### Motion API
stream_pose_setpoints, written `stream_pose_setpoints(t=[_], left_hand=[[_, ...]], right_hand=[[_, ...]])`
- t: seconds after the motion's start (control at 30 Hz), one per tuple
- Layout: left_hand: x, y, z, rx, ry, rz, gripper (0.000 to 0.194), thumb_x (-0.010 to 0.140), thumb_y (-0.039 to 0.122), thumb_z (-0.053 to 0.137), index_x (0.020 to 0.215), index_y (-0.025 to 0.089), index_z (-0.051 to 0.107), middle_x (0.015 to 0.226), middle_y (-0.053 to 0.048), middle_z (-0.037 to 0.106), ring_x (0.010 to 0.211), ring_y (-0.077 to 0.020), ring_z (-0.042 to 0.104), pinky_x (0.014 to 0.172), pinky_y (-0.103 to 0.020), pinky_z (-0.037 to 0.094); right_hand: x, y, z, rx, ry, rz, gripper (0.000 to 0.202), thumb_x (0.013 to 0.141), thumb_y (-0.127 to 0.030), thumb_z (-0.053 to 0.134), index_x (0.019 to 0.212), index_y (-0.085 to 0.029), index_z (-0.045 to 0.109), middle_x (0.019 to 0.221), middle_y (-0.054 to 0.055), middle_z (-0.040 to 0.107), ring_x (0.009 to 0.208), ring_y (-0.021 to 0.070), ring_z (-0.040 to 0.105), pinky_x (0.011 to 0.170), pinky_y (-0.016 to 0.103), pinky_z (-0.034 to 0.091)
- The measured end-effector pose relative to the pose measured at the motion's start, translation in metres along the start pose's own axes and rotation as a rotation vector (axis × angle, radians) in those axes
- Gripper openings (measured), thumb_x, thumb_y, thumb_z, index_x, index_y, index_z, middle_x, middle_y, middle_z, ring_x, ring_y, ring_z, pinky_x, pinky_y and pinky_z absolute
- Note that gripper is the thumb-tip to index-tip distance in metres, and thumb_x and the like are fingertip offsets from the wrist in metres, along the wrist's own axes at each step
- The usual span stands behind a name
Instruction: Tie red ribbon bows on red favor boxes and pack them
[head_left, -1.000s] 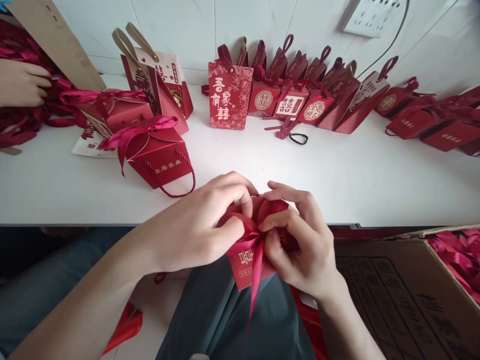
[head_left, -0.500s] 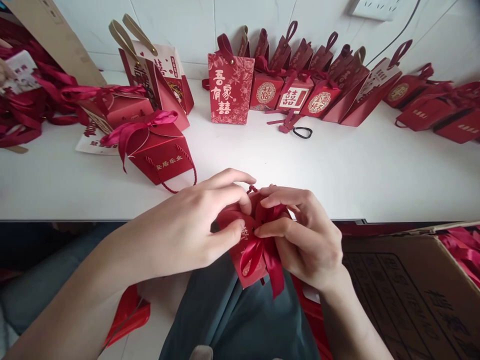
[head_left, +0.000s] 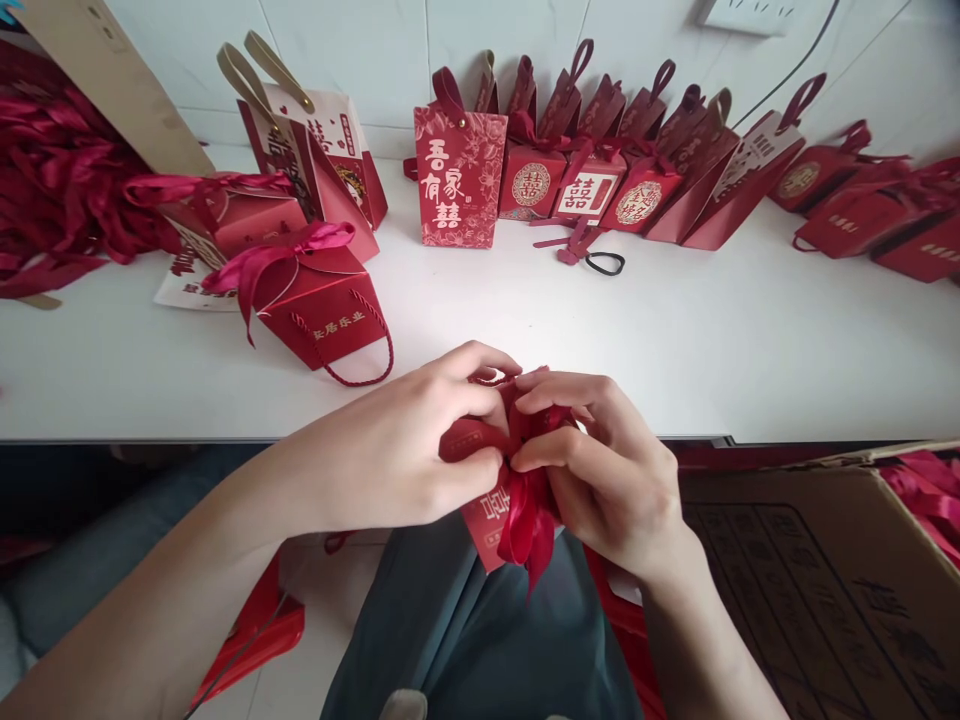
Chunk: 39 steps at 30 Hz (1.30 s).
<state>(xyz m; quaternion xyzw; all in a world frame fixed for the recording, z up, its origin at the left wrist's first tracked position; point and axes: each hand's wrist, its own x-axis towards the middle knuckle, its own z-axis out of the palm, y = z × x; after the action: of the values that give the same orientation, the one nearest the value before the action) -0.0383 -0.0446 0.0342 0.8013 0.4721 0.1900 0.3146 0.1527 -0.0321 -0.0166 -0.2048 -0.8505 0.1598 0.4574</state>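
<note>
A small red gift box [head_left: 487,522] with pale printing is held over my lap, just off the table's front edge. A shiny crimson ribbon [head_left: 531,525] hangs in loops from its top. My left hand [head_left: 420,440] grips the box's top from the left, its fingers curled over the flaps. From the right, my right hand [head_left: 615,465] pinches the ribbon near the top opening, thumb and index finger close to the left fingertips. Part of a twisted red cord shows behind the left fingers. The fingers hide most of the box's top.
On the white table [head_left: 465,320], a red box with a bow and cord handle [head_left: 319,310] stands left. Several red boxes line the wall behind. A ribbon pile [head_left: 67,180] lies far left, and a cardboard box [head_left: 810,580] stands lower right.
My left fingers have shifted slightly right along the box top. The ribbon's loops and tails now hang differently. The other person's hand and a white printed piece at far left are gone from view.
</note>
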Motion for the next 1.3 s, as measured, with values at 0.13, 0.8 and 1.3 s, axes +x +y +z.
stream_pose_setpoints(t=[0.13,0.8,1.3], left_hand=[[0.0,0.003,0.002,0.071,0.025,-0.014,0.014,0.08,0.019,0.055,0.076,0.024,0.068,0.122,0.0,0.058,0.092,-0.0171,0.066,0.072,-0.026,0.056],[0.0,-0.005,0.002,-0.084,0.016,-0.037,0.023,0.084,0.015,0.047,0.076,0.023,0.067,0.123,0.0,0.059,0.109,-0.0204,0.061,0.094,-0.033,0.052],[-0.002,-0.008,0.005,-0.176,0.001,-0.018,0.022,0.088,0.016,0.042,0.086,0.024,0.063,0.133,0.002,0.05,0.119,-0.0162,0.055,0.097,-0.026,0.047]], right_hand=[[0.0,-0.001,0.0,-0.007,-0.004,-0.001,0.022,0.085,0.002,0.05,0.079,-0.016,0.062,0.104,0.01,0.053,0.106,0.0217,0.059,0.09,0.042,0.056],[0.003,-0.003,-0.009,-0.069,-0.13,-0.007,0.021,0.09,-0.005,0.046,0.09,-0.02,0.062,0.102,0.01,0.055,0.111,0.0238,0.057,0.093,0.046,0.054],[0.001,-0.002,-0.013,-0.184,-0.142,-0.059,0.025,0.087,-0.006,0.053,0.104,-0.02,0.064,0.099,0.009,0.061,0.105,0.0246,0.06,0.088,0.045,0.056]])
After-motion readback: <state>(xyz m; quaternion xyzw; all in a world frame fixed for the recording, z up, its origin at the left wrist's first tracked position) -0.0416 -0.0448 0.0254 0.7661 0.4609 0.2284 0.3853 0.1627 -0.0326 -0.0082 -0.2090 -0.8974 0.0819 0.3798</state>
